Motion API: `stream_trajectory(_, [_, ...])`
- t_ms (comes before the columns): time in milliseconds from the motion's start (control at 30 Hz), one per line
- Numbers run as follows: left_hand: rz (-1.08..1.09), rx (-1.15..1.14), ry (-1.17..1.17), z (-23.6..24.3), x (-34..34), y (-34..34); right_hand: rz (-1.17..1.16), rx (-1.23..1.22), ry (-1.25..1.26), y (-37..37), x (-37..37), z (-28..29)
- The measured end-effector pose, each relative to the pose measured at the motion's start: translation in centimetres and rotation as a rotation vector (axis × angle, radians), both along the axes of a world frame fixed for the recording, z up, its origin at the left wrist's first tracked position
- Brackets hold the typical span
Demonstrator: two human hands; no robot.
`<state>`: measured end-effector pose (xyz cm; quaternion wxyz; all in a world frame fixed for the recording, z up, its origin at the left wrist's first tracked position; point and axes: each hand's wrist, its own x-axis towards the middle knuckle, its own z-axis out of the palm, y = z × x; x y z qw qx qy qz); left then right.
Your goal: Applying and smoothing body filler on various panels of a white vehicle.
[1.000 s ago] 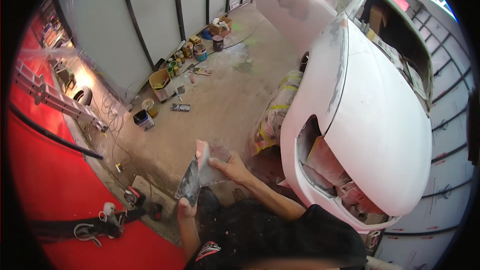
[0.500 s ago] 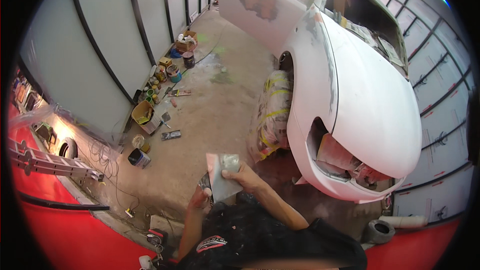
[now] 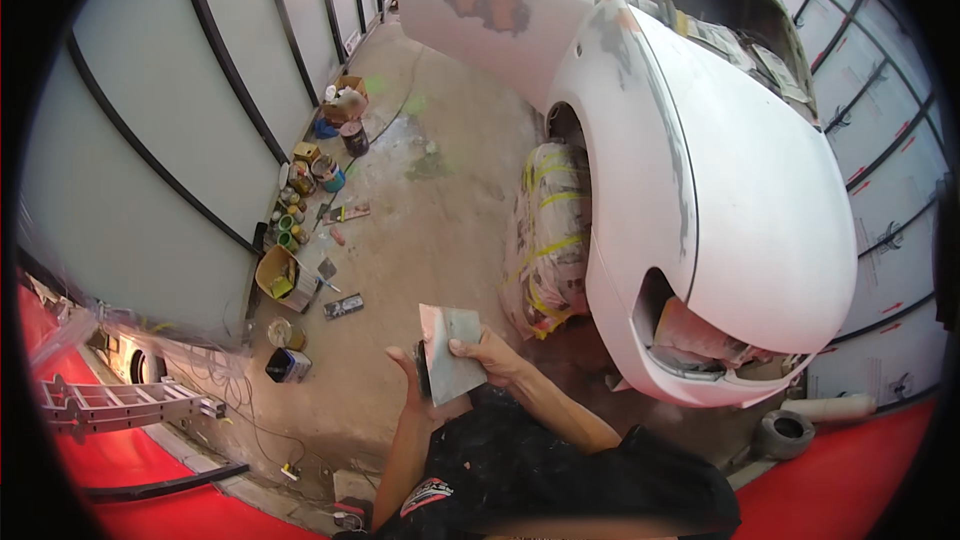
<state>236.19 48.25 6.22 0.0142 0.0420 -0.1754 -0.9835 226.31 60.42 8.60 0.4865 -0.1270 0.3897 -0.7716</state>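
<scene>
My right hand grips a flat grey rectangular sheet, its thumb pressed on the upper face. Along the sheet's left side runs a pale pinkish strip; whether it is a smear or a second layer I cannot make out. Close by on the left is my left hand, thumb raised and apart from the sheet, its other fingers mostly hidden. A narrow dark piece shows between that thumb and the sheet. Both hands are in front of my black shirt, above the floor.
On the right stands a white car body with grey patches, an open door and a wrapped wheel. Paint cans, a carton and a dark container line the left wall. A ladder lies lower left; a tyre lower right.
The view has shifted slightly. My left thumb has lifted away from the sheet's edge, and the sheet has turned slightly; my right hand still holds it.
</scene>
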Motion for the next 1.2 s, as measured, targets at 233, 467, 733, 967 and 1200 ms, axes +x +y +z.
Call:
stream_trajectory(233, [0.47, -0.077, -0.497, -2.0, -7.6, -5.6, -0.032, -0.055, -0.172, -1.9, -11.2, 0.2])
stream_trajectory(467, [0.297, -0.514, -0.182, 7.5, -15.3, -6.8, -0.087, 0.147, -0.084, -4.4, -21.3, -1.1])
stream_trajectory(733, [-0.065, -0.132, 0.073, 1.9, -25.9, -11.7, -0.107, 0.169, 0.24, -9.5, -26.7, 2.8])
stream_trajectory(967, [-0.274, -0.247, 0.087, 2.3, -37.5, -19.8, -0.239, 0.233, 0.22, -15.8, -36.2, 2.2])
stream_trajectory(1200, [-0.428, -0.324, -0.011, -2.0, -45.9, -28.0, -0.521, 0.38, 0.163, -22.3, -42.4, 2.6])
